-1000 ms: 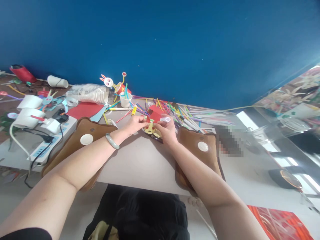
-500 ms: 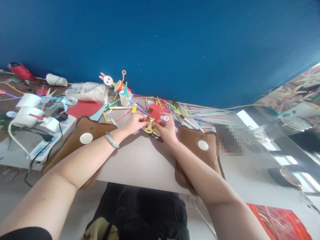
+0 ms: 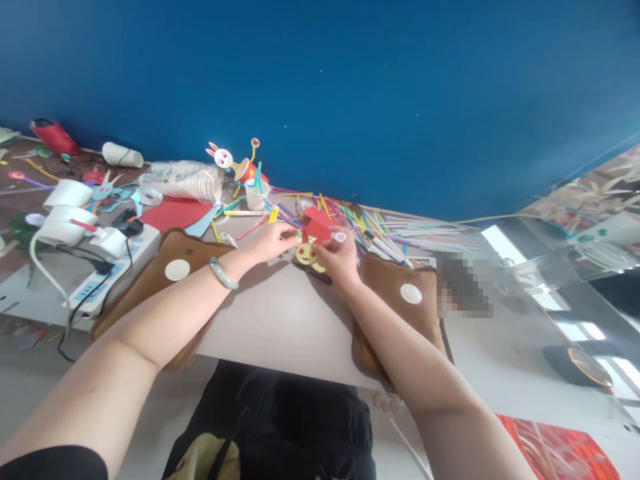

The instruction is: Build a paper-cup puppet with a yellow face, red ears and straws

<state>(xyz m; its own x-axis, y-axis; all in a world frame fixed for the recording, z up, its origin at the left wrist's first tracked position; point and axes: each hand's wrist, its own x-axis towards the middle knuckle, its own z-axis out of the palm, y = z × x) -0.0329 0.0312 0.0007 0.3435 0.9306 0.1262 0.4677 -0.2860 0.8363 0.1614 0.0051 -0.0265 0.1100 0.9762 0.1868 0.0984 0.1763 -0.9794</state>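
Head view: the thumb and forefinger of the right hand close on the edge of a yellow paper animal face, a grip that seems chosen to leave its drawn features uncovered. That face lies just above the pale tabletop, between the two hands, tilted toward the wearer, apparently so it can be looked at squarely. A white-ended stick, a marker or glue stick, is tucked among the same right-hand fingers, probably to leave the thumb and forefinger free. The left hand is just left of the face, its fingers bent and the tips close together near the red ear; whether they pinch anything I cannot tell. Right behind the face stands a piece of red paper, and a dark item too small to identify shows under its lower edge. Beyond the face, to the right, spreads a heap of coloured straws, perhaps pushed back to keep working room in front. Behind the face to the left is a white paper cup, which seems to serve as a holder for the blue straws in it. One brown cushion lies left of the face and another brown cushion right of it, both partly under the forearms, likely as padding.
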